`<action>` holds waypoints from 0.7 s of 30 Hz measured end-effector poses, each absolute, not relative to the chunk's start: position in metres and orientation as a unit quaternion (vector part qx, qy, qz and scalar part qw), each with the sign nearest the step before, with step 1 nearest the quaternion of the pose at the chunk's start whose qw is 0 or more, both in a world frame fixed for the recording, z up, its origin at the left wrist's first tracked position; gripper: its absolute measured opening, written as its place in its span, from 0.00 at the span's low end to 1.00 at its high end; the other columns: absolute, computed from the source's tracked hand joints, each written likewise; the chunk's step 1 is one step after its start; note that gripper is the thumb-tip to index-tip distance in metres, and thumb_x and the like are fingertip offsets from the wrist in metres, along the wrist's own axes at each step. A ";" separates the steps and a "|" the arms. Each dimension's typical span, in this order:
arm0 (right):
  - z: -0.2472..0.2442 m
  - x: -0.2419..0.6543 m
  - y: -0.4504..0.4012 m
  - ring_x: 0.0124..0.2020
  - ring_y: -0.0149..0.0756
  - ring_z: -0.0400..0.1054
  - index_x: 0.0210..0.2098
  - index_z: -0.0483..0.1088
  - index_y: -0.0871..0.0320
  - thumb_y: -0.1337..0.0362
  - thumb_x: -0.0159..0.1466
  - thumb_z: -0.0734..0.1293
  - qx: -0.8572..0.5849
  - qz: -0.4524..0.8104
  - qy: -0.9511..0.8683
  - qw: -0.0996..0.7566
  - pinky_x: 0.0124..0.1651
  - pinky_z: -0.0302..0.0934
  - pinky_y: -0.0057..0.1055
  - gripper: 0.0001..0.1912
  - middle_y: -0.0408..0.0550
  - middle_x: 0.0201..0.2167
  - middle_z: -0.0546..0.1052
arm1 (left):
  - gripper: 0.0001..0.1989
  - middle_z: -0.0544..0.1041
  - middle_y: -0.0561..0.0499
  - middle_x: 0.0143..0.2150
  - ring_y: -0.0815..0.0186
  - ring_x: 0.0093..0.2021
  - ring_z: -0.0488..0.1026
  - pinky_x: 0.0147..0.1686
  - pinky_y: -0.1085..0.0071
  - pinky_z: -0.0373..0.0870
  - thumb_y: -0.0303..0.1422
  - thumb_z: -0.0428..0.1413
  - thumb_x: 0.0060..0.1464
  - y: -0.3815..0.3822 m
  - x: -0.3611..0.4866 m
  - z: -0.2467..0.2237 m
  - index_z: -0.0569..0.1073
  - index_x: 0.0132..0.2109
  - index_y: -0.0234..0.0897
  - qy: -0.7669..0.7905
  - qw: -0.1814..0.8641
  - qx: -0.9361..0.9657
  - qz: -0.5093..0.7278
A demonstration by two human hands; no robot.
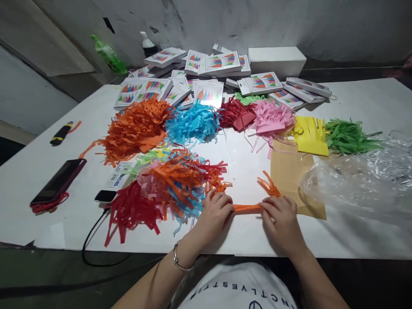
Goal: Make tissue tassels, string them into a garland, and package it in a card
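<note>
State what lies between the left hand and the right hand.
In the head view, a narrow orange paper band stretches from the left hand to the right hand, above the white table.

From my remote post I count two hands, one left hand and one right hand; one stretched orange strip; seven single-colour paper piles, one mixed-colour pile; bottles, two: one green bottle, one white-capped bottle; one plain white box; printed boxes, over a dozen, overlap hides the exact tally; one phone-like device; one black-and-yellow object; one brown paper piece; one bracelet.
</note>
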State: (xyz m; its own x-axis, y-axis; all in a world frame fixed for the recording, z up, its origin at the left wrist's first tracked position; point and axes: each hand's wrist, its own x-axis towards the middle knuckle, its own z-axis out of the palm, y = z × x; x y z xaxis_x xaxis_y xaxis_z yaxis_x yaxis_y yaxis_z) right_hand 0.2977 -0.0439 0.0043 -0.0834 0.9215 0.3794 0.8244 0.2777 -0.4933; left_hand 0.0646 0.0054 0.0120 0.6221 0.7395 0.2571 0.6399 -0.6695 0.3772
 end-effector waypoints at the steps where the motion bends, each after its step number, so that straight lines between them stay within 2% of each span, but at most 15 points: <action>1: 0.004 0.309 -0.045 0.43 0.41 0.71 0.40 0.75 0.54 0.66 0.67 0.62 -0.612 0.111 -0.703 0.346 0.55 0.58 0.47 0.09 0.48 0.40 0.78 | 0.08 0.76 0.50 0.41 0.60 0.45 0.69 0.59 0.49 0.55 0.28 0.52 0.64 0.005 0.065 0.011 0.75 0.37 0.39 0.386 0.127 0.892 0.199; 4: 0.005 0.338 -0.048 0.44 0.43 0.72 0.42 0.76 0.55 0.60 0.68 0.63 -0.698 0.136 -0.567 0.415 0.47 0.66 0.42 0.11 0.51 0.41 0.78 | 0.09 0.76 0.50 0.41 0.60 0.45 0.69 0.59 0.48 0.54 0.27 0.51 0.64 0.005 0.065 0.010 0.75 0.37 0.39 0.381 0.127 0.894 0.199; 7: 0.009 0.341 -0.054 0.54 0.51 0.68 0.55 0.70 0.59 0.63 0.65 0.66 -0.746 -0.071 -0.477 0.460 0.54 0.64 0.49 0.19 0.59 0.51 0.73 | 0.09 0.76 0.49 0.40 0.59 0.45 0.69 0.59 0.48 0.55 0.26 0.51 0.63 0.005 0.066 0.010 0.74 0.37 0.38 0.378 0.121 0.895 0.202; 8: 0.010 0.336 -0.056 0.57 0.52 0.66 0.58 0.67 0.59 0.67 0.64 0.67 -0.717 -0.135 -0.504 0.462 0.57 0.62 0.51 0.23 0.60 0.53 0.71 | 0.08 0.76 0.49 0.40 0.60 0.45 0.69 0.59 0.48 0.54 0.26 0.51 0.64 0.005 0.067 0.011 0.74 0.37 0.38 0.377 0.120 0.896 0.202; 10: 0.011 0.316 -0.057 0.57 0.50 0.66 0.60 0.65 0.58 0.71 0.64 0.65 -0.606 -0.166 -0.649 0.429 0.58 0.61 0.49 0.25 0.58 0.53 0.72 | 0.08 0.76 0.49 0.41 0.59 0.46 0.69 0.60 0.48 0.53 0.26 0.51 0.64 0.005 0.067 0.011 0.74 0.37 0.38 0.373 0.119 0.899 0.197; 12: 0.010 0.293 -0.055 0.53 0.46 0.68 0.57 0.66 0.59 0.74 0.65 0.63 -0.490 -0.105 -0.793 0.347 0.56 0.62 0.46 0.21 0.56 0.49 0.75 | 0.07 0.76 0.49 0.42 0.59 0.47 0.68 0.60 0.48 0.53 0.26 0.52 0.63 0.005 0.066 0.011 0.74 0.38 0.37 0.369 0.121 0.902 0.189; 15: 0.003 0.269 -0.048 0.42 0.42 0.69 0.43 0.72 0.61 0.75 0.67 0.60 -0.453 -0.037 -0.852 0.259 0.49 0.62 0.41 0.11 0.53 0.38 0.77 | 0.06 0.76 0.49 0.43 0.58 0.49 0.68 0.61 0.48 0.52 0.27 0.53 0.63 0.003 0.064 0.011 0.74 0.38 0.37 0.365 0.128 0.906 0.176; 18: -0.002 0.268 -0.046 0.34 0.38 0.64 0.31 0.70 0.59 0.75 0.68 0.59 -0.477 -0.016 -0.841 0.257 0.42 0.59 0.37 0.12 0.48 0.28 0.72 | 0.06 0.76 0.50 0.42 0.58 0.48 0.68 0.61 0.48 0.52 0.30 0.54 0.63 0.000 0.062 0.010 0.74 0.38 0.38 0.385 0.141 0.895 0.175; 21: -0.003 0.278 -0.053 0.37 0.39 0.64 0.32 0.70 0.58 0.71 0.69 0.60 -0.516 0.003 -0.810 0.280 0.46 0.57 0.39 0.11 0.49 0.31 0.73 | 0.05 0.75 0.50 0.41 0.59 0.46 0.69 0.58 0.50 0.54 0.31 0.55 0.63 -0.003 0.063 0.012 0.74 0.37 0.38 0.423 0.160 0.875 0.175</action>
